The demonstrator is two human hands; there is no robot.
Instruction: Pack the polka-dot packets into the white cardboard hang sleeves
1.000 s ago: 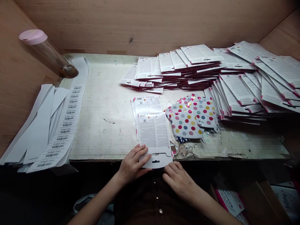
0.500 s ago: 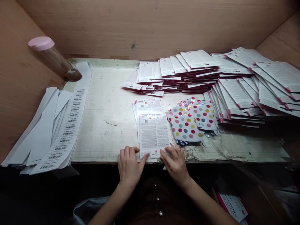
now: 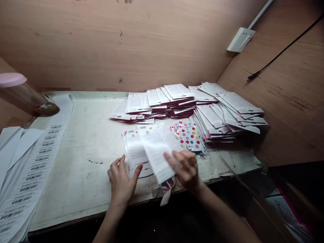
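A white printed packet (image 3: 158, 153), blurred by motion, tilts above a small pile of similar packets (image 3: 138, 153). My right hand (image 3: 186, 168) has it by the lower right edge, fingers on top and thumb hidden. At the left of the pile, my left hand (image 3: 124, 180) rests on the table with thumb and fingers apart, holding nothing. Polka-dot packets (image 3: 191, 136) with a shiny surface lie just beyond my right hand, partly covered by the moving packet.
Large overlapping piles of white packets (image 3: 174, 98) fill the back and right of the table (image 3: 83, 135). Barcode label strips (image 3: 37, 179) lie along the left side. A pink-lidded bottle (image 3: 27, 94) stands at the far left. A socket strip (image 3: 241, 39) hangs on the wall.
The top packet has been lifted off the small pile and swung right by my right hand. My left hand has let go of it. The head view has turned right and upward.
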